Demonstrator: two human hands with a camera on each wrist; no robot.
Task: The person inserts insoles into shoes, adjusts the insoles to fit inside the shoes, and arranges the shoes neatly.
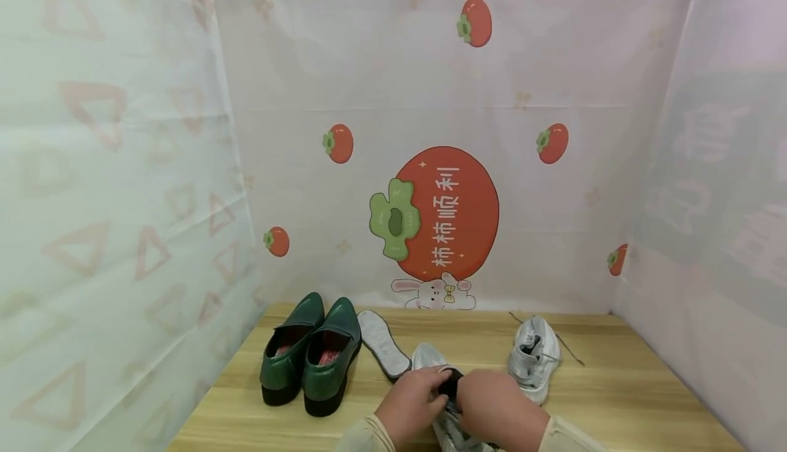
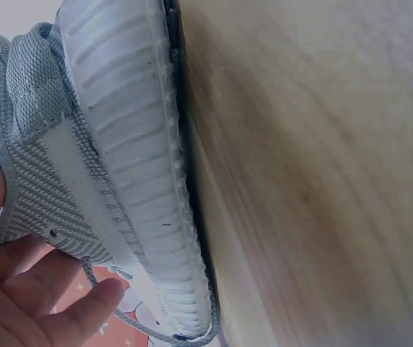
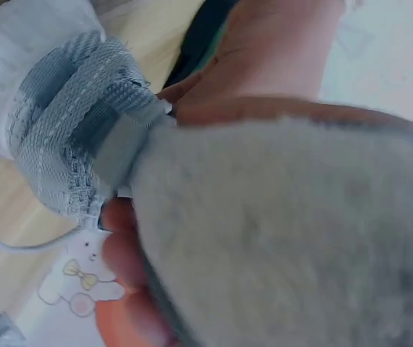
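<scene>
A grey knit sneaker (image 1: 428,356) lies before me in the head view, toe pointing away. My left hand (image 1: 413,404) pinches the edge of its opening; in the left wrist view, fingers (image 2: 36,282) lie along the upper, near a thin grey lace (image 2: 137,323). My right hand (image 1: 501,407) grips an insole (image 3: 286,224), which has a fuzzy pale-grey face and a dark edge. One end of that insole is at the shoe's opening in the right wrist view; how far it reaches inside is hidden. A dark patch shows between my hands in the head view.
Another grey insole (image 1: 384,346) lies flat, left of the sneaker. A pair of green loafers (image 1: 310,356) stands farther left. The second grey sneaker (image 1: 533,360), laces loose, stands to the right on the wooden table (image 1: 615,384). Printed cloth walls enclose the back and sides.
</scene>
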